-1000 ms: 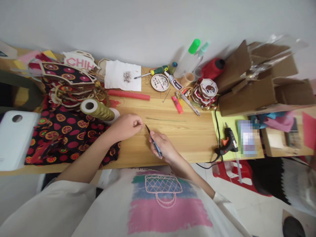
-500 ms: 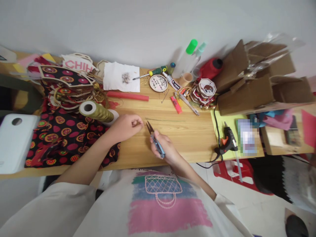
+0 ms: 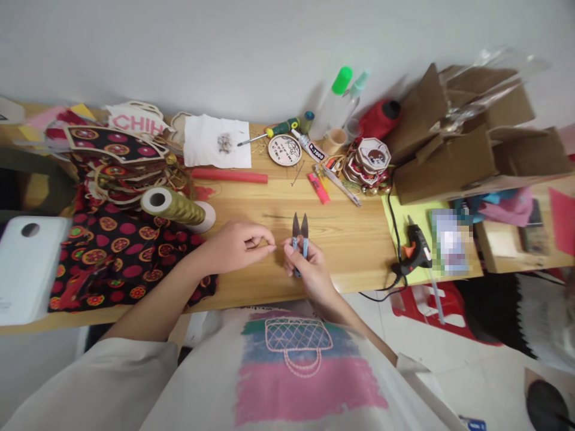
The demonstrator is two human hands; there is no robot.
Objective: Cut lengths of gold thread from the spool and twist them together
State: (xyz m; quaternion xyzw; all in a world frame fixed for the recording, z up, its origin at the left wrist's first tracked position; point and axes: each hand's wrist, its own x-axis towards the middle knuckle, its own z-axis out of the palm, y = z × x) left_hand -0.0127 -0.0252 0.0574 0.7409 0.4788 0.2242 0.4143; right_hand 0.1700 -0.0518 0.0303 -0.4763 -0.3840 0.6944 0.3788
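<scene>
Pinched together over the table, the thumb and fingers of my left hand (image 3: 238, 245) may hold something too thin to see. Just to its right, my right hand (image 3: 312, 266) is wrapped round small blue-handled thread snips (image 3: 300, 230). Their dark blades are spread and point away from me. A short gap separates the two hands. A thin dark strand (image 3: 278, 216) lies on the wood beyond them. Left of my left hand, a spool of olive-gold thread (image 3: 179, 208) rests on its side on black patterned fabric (image 3: 144, 263).
A red stick (image 3: 230, 176), a screwdriver (image 3: 269, 133), a glue tube (image 3: 309, 146) and a pink lighter (image 3: 318, 188) lie farther back. A glue gun (image 3: 417, 248) and a cardboard box (image 3: 449, 161) are on the right. A white device (image 3: 33, 269) stands left.
The snips have turned from pointing up-left to pointing straight away, and their blades are wider apart. Both my hands have shifted right. The camera view has moved slightly.
</scene>
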